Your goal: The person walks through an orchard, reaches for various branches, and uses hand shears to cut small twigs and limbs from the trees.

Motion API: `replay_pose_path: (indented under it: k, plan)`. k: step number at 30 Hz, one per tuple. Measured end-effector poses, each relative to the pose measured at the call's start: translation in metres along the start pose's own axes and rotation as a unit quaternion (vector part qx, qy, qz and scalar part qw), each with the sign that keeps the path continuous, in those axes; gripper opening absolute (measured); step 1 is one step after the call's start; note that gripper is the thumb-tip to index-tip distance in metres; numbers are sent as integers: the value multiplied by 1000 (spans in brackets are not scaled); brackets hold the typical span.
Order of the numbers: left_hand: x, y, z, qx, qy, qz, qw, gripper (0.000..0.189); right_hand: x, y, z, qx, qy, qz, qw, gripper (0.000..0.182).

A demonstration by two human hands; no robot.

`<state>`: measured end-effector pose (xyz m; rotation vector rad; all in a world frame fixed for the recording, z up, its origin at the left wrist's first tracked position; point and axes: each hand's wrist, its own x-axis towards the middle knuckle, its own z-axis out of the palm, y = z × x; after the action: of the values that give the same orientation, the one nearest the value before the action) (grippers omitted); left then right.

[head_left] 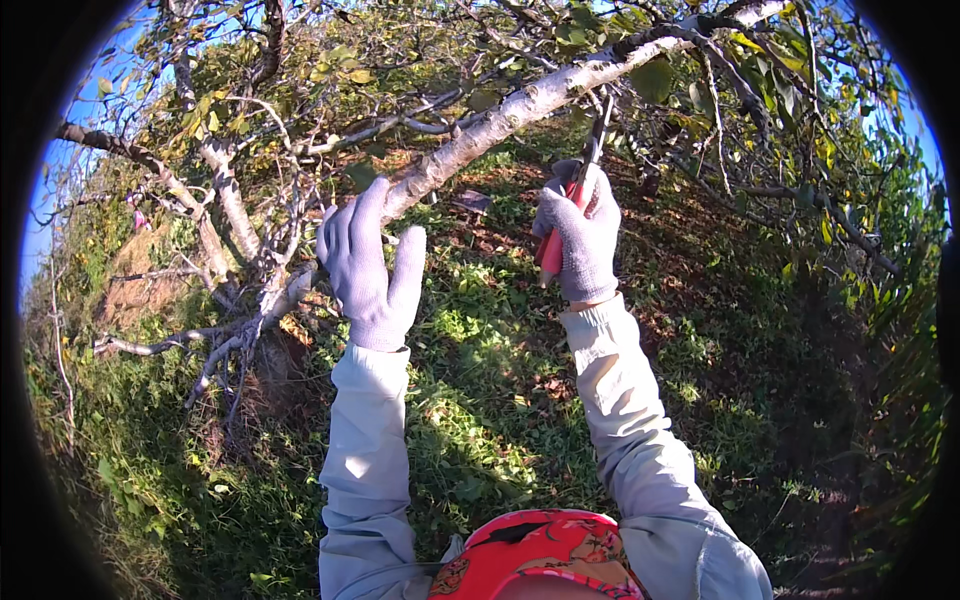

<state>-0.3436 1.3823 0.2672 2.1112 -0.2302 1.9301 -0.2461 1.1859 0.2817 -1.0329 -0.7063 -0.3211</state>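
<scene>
A thick pale tree branch (517,105) slants across the view, rising to the right. At its lower end is my left hand (371,270), in a light knit glove, with the thumb spread from the fingers. The fingers overlap the bark; whether they press on it I cannot tell. My right hand (589,240), gloved the same way, is closed around the red handles of pruning shears (576,191). Their metal blades point upward, close under the branch beside a thin twig. The blade tips are too small to show whether they are parted.
Left of me stands a forked trunk (232,202) with bare side limbs (165,341) reaching low. Thin leafy twigs (716,120) hang at the right. Green weeds (472,390) and dry leaves cover the ground. A red patterned cloth (525,547) shows at the bottom edge.
</scene>
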Motion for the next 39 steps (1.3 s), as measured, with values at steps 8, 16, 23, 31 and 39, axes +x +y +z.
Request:
replay_pose_path:
  k: [8, 16, 23, 31, 39]
  plan:
    - [-3, 7, 0, -12, 13, 7, 1000, 47, 7, 34, 2, 90, -153, 114, 977, 33]
    - [-8, 15, -1, -22, -10, -25, 999, 51, 79, 43, 49, 199, -229, 123, 945, 30]
    - [-5, 16, -8, -17, -31, -31, 999, 52, 107, 20, 89, 183, -207, 100, 956, 26]
    - [-14, 12, 3, 17, -28, -19, 999, 50, 111, 14, 96, 98, -139, 8, 985, 22]
    - [-9, 16, 0, -17, -44, -30, 998, 51, 107, 31, 96, -14, -123, -100, 987, 33]
